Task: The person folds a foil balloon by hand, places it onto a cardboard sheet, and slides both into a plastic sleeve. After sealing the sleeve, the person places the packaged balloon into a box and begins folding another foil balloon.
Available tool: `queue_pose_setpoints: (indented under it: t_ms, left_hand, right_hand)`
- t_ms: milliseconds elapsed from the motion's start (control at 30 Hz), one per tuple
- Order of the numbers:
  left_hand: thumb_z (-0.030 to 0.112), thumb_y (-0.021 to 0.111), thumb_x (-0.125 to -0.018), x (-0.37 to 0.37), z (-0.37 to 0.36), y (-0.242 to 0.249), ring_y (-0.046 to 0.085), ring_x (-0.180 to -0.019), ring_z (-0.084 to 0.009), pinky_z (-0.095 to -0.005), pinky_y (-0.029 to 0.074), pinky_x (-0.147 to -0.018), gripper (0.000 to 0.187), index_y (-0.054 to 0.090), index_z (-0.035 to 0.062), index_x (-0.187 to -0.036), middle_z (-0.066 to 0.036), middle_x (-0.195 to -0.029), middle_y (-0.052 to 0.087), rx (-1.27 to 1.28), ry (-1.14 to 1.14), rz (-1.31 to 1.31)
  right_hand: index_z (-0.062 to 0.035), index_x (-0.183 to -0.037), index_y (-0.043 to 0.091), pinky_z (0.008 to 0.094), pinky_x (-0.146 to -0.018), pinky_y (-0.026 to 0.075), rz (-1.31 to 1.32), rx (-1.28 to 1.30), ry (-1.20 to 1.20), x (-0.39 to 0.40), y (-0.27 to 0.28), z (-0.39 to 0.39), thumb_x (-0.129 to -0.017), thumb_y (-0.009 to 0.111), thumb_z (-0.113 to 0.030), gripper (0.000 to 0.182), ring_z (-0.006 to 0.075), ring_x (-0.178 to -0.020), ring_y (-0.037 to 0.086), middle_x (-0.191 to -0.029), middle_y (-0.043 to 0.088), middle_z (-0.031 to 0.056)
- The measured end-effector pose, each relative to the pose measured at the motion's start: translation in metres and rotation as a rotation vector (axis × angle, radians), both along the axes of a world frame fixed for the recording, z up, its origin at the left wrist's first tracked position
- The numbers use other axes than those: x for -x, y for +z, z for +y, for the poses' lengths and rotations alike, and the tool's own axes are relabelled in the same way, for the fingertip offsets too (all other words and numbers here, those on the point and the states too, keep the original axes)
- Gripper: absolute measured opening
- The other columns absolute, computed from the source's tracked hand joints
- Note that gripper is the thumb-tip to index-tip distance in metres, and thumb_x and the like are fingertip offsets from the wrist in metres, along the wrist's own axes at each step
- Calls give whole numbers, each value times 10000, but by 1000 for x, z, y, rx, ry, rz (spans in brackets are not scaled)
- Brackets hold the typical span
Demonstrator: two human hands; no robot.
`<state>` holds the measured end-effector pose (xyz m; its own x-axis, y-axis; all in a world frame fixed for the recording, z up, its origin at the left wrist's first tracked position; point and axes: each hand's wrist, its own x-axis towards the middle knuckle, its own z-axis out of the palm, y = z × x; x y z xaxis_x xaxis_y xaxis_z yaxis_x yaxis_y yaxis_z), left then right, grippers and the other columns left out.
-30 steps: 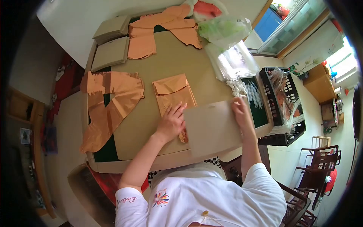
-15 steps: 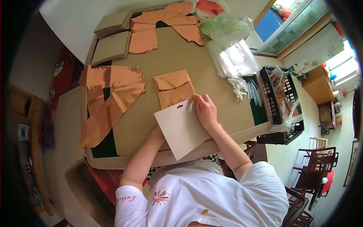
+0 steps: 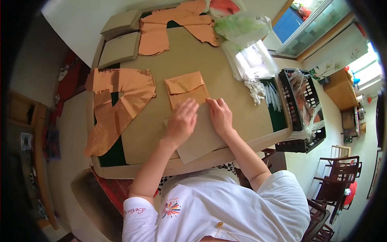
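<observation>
A folded copper-coloured foil packet (image 3: 186, 86) lies on the brown board in front of me. Below it, a light card sheet (image 3: 198, 139) rests at a slant near the table's front edge. My left hand (image 3: 182, 123) is over the card's upper left part, fingers stretched out and slightly blurred, just below the packet. My right hand (image 3: 220, 116) has its fingertips pinched at the packet's lower right corner, with the card's upper right edge beside the palm. The card's top edge, where a hang hole showed earlier, is hidden by the left hand.
Crumpled copper foil figure shapes (image 3: 121, 92) lie at left, another foil shape (image 3: 155, 36) at the back. Stacked grey cards (image 3: 119, 50) stand back left. Clear plastic bags (image 3: 254, 62), white clips (image 3: 255, 92) and clear tubes (image 3: 273, 97) lie right, beside a black crate (image 3: 293, 101).
The card has gone from raised to lying lower and flatter. My left hand has come from beneath the card to above it. The right hand stays at the packet's corner.
</observation>
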<state>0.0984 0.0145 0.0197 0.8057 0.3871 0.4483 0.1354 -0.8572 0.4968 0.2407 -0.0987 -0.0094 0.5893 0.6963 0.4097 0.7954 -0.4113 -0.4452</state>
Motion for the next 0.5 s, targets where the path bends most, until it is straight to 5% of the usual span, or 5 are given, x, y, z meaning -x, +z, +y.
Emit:
queue_pose_setpoints:
  t_ms: [267,500]
  left_hand:
    - [249,625,-884,-9,-6,-32,411,-1313,-293,-475,308,-1101,532,462,68,-1357,-141,-1366,478,-91,-75,139]
    - [284,658,-859,-7,-8,-31,412,-1301,-299,-495,288,-1099,579,460,82,-1364,-138,-1373,467,-119,-80,117]
  right_hand:
    - [-82,-1168,538,427,-742,507,258,-57,-10,-1,16,-2,-898,509,-35,275,342,-881,612,-1011,593,165]
    - [-40,-1066,524,421,-751,504,314,-94,14,-6,14,-4,-901,504,-11,169,366,-869,612,-1015,592,182]
